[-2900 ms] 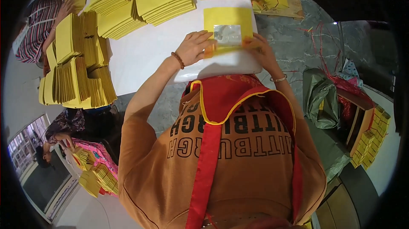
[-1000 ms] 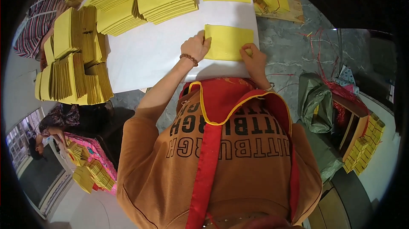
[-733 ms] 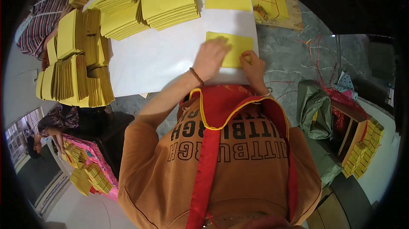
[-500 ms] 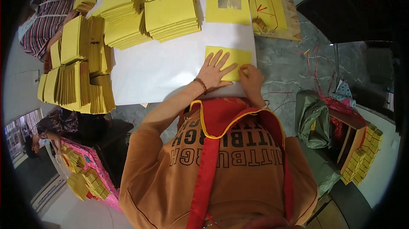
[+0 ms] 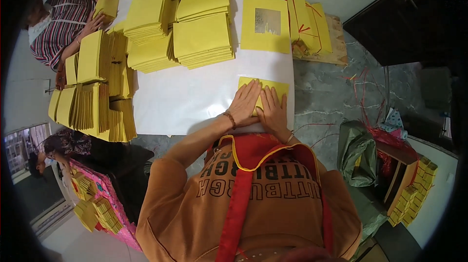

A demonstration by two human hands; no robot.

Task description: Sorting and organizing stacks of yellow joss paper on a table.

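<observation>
A folded yellow paper (image 5: 282, 89) lies near the front right of the white-covered table. My left hand (image 5: 243, 104), with a beaded bracelet at the wrist, rests flat on its left part with the fingers stretched forward. Beside it my right hand (image 5: 274, 110) is also flat on the paper, fingers slightly apart. The two hands almost touch, and they hide much of the paper's middle and near edge. Farther off lies a larger yellow sheet (image 5: 266, 41) with a greyish square at its centre.
Stacks of folded yellow paper (image 5: 202, 37) stand at the back, with more stacks (image 5: 92, 57) along the left edge. Another person (image 5: 61, 28) handles yellow paper at the far left. Tied yellow bundles (image 5: 312, 28) sit on a wooden board beyond the table's right edge.
My right hand has gone from pinched fingers at the paper's right edge to lying flat on it beside my left hand. My left hand's fingers have drawn together. The whole view has shifted.
</observation>
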